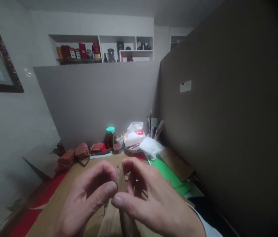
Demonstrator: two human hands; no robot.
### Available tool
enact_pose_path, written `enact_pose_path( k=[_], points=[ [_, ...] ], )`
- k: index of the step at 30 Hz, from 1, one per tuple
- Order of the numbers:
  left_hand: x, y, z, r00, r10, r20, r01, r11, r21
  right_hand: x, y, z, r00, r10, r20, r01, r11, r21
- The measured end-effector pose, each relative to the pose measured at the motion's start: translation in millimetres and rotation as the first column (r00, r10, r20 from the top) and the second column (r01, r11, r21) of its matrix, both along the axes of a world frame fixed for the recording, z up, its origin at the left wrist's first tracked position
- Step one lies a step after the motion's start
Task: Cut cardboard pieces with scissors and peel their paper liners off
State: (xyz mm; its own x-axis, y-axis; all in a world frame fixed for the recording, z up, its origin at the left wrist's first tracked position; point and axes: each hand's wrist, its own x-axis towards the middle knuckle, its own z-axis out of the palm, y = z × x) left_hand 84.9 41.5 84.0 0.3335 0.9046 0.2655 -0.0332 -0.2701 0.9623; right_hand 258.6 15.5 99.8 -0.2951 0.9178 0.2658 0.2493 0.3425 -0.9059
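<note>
Fingers of both hands pinch one upright strip of brown card between them, low and central over the brown paper sheet (62, 194); the left hand (84, 197) presses with its thumb, the right hand (153, 200) closes from the other side. Such a thin pinch could slip or crease the card strip (121, 179), I'd say. Behind: several stacked brown pieces (66, 159), one green-capped jar (110, 135), one tissue pack (134, 135), two green sheets (168, 172).

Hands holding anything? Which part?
Yes: both the left hand and the right hand pinch a folded brown paper piece by its upright top edge, between thumbs and fingertips.
</note>
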Motion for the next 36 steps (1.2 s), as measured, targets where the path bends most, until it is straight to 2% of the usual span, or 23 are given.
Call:
enact_pose_path(
  k=[3, 5, 10, 13, 17, 27, 31, 36],
  points=[
    [0, 0, 1.3, 0.999, -0.007, -0.043, 0.005, 0.999, -0.05, 1, 2, -0.8, 0.999, 0.031, -0.012, -0.032, 0.999, -0.039],
    [-1, 0, 2.5, 0.997, -0.023, -0.077, 0.017, 0.997, -0.077, 2, 4, -2.0, 0.999, 0.051, -0.007, -0.052, 0.999, -0.017],
    [-4, -2, 3.4, 0.993, -0.024, -0.117, 0.016, 0.998, -0.064, 5, 7, -6.1, 0.998, 0.042, 0.042, -0.044, 0.997, 0.066],
    [-5, -2, 0.8, 0.981, -0.037, -0.188, 0.028, 0.998, -0.05, 7, 8, -7.2, 0.998, 0.062, 0.033, -0.064, 0.996, 0.066],
    [-6, -6, -0.4, 0.971, 0.017, -0.238, -0.031, 0.998, -0.054, 9, 8, -8.0, 0.997, 0.068, 0.036, -0.07, 0.996, 0.054],
    [-3, -13, 5.2, 0.946, 0.043, -0.322, -0.054, 0.998, -0.025, 5, 10, -11.8, 0.997, 0.049, 0.055, -0.052, 0.997, 0.054],
    [-3, -15, 5.8, 0.931, 0.076, -0.358, -0.085, 0.996, -0.009, 3, 8, -9.5, 0.996, -0.004, 0.084, 0.0, 0.999, 0.05],
    [-4, -15, 5.1, 0.94, 0.066, -0.334, -0.09, 0.994, -0.056, 3, 8, -8.1, 0.996, -0.037, 0.087, 0.031, 0.997, 0.067]
  ],
)
